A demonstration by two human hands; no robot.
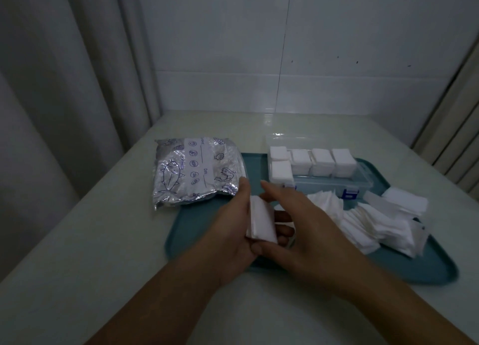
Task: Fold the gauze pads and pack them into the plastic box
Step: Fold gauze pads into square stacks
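Note:
A folded white gauze pad (261, 220) stands between my two hands above the teal tray (197, 241). My left hand (233, 230) holds it from the left, its fingers showing beneath the pad. My right hand (298, 228) pinches the pad, thumb at the lower edge and fingers over the top. The clear plastic box (363, 181) sits at the tray's far side, with several stacks of folded pads (321, 160) in it. A loose heap of unfolded gauze pads (368, 223) lies on the tray's right half.
A silver printed foil bag (194, 171) lies on the white table (77, 241), left of the box and overlapping the tray's far-left corner. A tiled wall stands behind the table, and a curtain hangs at the left.

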